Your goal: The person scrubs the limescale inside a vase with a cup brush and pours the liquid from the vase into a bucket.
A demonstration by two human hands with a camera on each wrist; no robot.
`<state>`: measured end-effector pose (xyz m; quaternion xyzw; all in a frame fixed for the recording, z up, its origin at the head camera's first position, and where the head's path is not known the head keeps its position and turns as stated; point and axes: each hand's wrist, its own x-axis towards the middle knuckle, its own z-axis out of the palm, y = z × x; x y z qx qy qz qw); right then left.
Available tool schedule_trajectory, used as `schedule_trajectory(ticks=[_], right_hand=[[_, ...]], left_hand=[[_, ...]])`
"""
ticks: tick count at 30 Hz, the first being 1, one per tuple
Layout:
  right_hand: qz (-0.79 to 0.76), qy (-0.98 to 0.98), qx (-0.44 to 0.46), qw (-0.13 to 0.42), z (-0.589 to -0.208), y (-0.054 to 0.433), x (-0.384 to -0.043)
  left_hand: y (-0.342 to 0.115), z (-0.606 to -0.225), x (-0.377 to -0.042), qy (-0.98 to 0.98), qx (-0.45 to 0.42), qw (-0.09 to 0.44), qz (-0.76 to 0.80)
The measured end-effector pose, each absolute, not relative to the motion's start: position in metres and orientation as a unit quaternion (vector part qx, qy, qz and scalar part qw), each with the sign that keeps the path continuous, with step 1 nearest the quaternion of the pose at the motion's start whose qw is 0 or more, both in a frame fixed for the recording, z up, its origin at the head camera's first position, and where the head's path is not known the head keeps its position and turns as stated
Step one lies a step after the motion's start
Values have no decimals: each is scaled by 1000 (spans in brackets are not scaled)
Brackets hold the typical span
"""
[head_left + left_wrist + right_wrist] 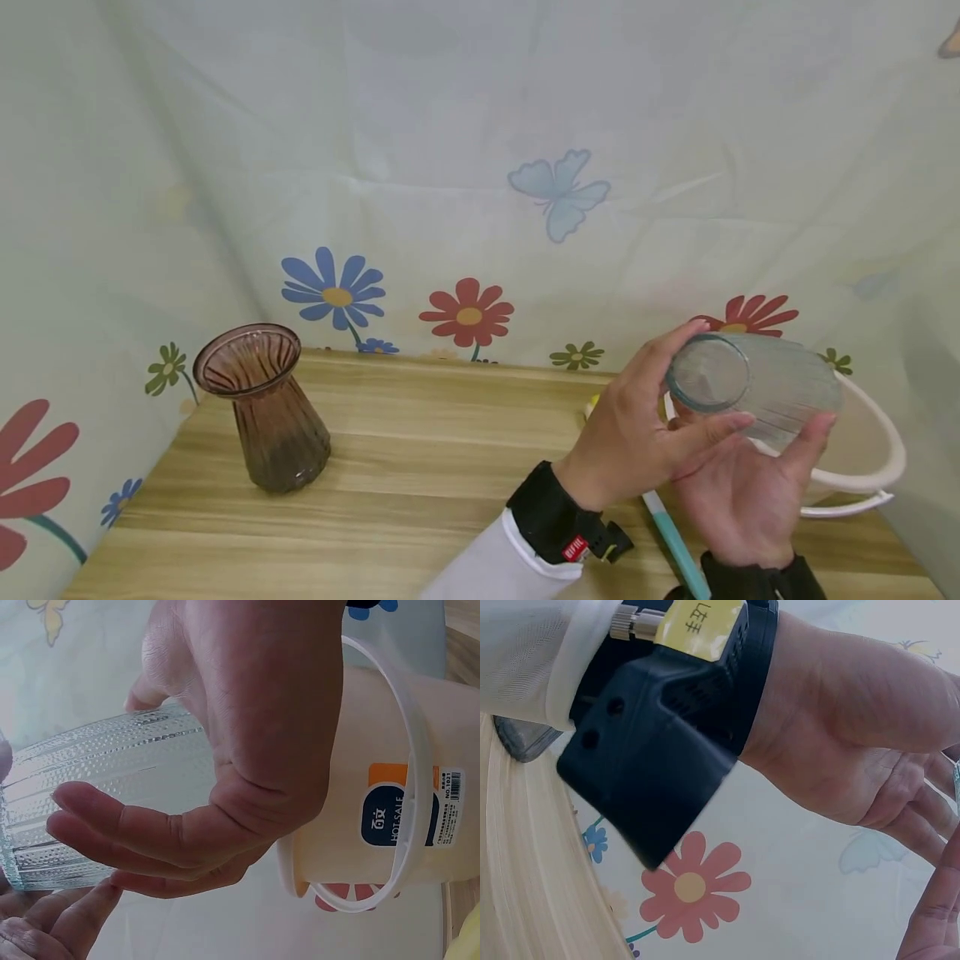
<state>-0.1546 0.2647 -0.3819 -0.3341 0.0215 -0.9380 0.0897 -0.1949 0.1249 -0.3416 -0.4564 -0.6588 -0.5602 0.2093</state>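
Both hands hold a clear, ribbed glass vase (787, 383) tipped on its side, in front of the bucket's rim in the head view. My left hand (630, 425) grips the end with the round glass edge, its thumb laid along the near side. From below, my right hand (742, 500) supports the vase, its thumb up against the far end. Dotted ribs run along the glass (112, 772) in the left wrist view, where the left hand (247, 772) curls around it. The right wrist view shows mostly the left hand (855, 727) and its black wrist camera (652, 750).
A brown ribbed glass vase (281, 425) stands upright on the left of the wooden table (420, 442). Behind the hands is a cream bucket (873, 433) with a white handle (847, 507). A teal-and-white stick (678, 542) lies below them. Flower-printed cloth (450, 125) hangs behind.
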Motion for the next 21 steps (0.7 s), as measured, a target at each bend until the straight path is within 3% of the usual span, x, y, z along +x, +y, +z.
schedule_trajectory(ticks=[14, 21], right_hand=[[-948, 46, -294, 116, -385, 273, -153], [-946, 96, -293, 98, -381, 269, -159]], left_hand=[[118, -342, -202, -676, -462, 218, -530], [106, -339, -209, -707, -462, 182, -503]])
